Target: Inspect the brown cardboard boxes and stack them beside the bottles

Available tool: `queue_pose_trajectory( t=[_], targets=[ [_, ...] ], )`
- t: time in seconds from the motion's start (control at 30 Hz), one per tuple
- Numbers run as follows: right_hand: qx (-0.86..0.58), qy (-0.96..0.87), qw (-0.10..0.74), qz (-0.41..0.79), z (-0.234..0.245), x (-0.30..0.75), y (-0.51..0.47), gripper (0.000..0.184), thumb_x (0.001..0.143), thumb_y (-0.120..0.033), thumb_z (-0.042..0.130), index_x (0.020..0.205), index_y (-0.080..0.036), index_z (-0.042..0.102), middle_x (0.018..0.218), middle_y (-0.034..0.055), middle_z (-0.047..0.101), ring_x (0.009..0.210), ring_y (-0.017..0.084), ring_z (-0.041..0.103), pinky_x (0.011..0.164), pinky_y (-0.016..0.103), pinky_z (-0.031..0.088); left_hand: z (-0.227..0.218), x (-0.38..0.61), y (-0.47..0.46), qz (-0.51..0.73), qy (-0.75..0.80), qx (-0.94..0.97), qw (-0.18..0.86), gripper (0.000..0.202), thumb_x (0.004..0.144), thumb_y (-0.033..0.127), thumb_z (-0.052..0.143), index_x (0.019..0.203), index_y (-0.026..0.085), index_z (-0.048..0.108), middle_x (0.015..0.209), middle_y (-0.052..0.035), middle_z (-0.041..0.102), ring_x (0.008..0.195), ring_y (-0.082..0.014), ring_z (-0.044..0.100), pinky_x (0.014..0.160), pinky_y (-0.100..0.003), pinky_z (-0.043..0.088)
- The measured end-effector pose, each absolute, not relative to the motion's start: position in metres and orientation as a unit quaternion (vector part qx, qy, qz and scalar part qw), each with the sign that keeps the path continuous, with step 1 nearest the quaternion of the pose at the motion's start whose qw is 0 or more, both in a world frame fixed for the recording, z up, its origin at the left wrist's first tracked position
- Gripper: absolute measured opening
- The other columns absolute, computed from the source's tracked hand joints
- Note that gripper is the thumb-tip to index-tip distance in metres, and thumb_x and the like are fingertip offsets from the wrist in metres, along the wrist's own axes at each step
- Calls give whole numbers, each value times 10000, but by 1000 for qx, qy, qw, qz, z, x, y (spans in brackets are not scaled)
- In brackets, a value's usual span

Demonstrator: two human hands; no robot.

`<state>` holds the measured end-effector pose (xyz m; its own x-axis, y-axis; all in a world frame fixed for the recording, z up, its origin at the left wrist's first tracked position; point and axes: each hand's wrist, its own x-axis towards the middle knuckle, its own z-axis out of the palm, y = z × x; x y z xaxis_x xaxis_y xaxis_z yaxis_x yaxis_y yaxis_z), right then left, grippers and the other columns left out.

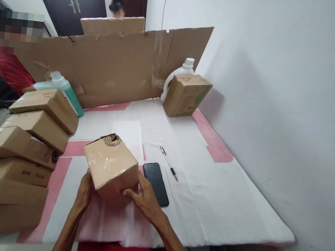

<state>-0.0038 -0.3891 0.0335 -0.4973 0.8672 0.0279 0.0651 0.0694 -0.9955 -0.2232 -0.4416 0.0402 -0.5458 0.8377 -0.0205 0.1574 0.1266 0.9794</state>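
A taped cardboard box (111, 163) with a torn hole near its far top edge is held between my two hands, close to the front of the table. My left hand (85, 190) grips its left side, the fingertips hidden by the box. On the right side, my right hand (144, 197) clasps it, thumb lying on the face toward me. Just right of that hand, a black phone (156, 184) lies flat. Beyond the phone is a pen (169, 164). Behind the held box lies a white sheet of paper (131, 135).
Several cardboard boxes (38, 129) line the left edge, with a green liquid bottle (71, 94) behind them. A cardboard partition (116, 67) crosses the back. Another box (186, 95) and a white jug (179, 70) stand at back right, near the wall. Two people are beyond the partition.
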Motion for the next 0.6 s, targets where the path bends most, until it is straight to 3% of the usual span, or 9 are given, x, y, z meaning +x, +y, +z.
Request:
queue_pose_trajectory(
  t=[0.1,0.2,0.27,0.33,0.4,0.47,0.6],
  targets=[
    [-368,-582,362,628,52,1,-397,932,884,-578,740,1651,-293,293,1463,116,621,1302,320,613,1096,493,502,46,-235,-480,493,722,381,300,755,883,818,493,1231,190,728,1150,-125,771,1160,-361,682,1030,-525,534],
    [-397,-518,398,645,61,-3,-400,979,927,-637,660,1686,-300,143,1601,138,481,1443,312,504,1135,502,482,63,-249,-507,474,746,370,287,827,890,835,451,1393,209,645,1188,-114,760,1162,-330,689,1022,-462,538],
    [-420,-494,368,667,64,-4,-400,916,938,-700,593,1673,-316,206,1608,149,465,1374,325,572,993,480,586,77,-255,-519,493,743,349,289,833,884,837,456,1405,214,643,1185,-106,761,1108,-315,708,978,-425,560],
    [-413,-462,315,719,68,-3,-399,854,953,-763,486,1648,-308,289,1479,176,581,1085,310,736,731,423,649,90,-257,-524,537,726,328,278,807,879,824,478,1379,220,666,1210,-102,756,1079,-307,712,929,-395,579],
    [-381,-429,284,768,73,0,-398,840,969,-785,395,1622,-259,343,1242,171,697,784,254,772,548,354,616,99,-256,-522,570,708,328,258,782,869,810,502,1360,228,677,1231,-100,752,1067,-308,706,888,-385,586],
    [-362,-429,273,781,77,2,-397,828,975,-778,387,1590,-224,400,1108,142,706,700,230,759,488,316,590,104,-251,-514,556,716,352,234,760,872,783,525,1394,244,647,1282,-97,730,1069,-310,697,882,-401,583],
    [-394,-527,272,702,71,3,-391,772,980,-754,412,1527,-219,516,1108,132,672,798,232,730,526,325,600,90,-237,-498,446,768,425,172,726,926,702,530,1483,237,536,1356,-125,657,1152,-326,662,994,-479,546]
  ],
)
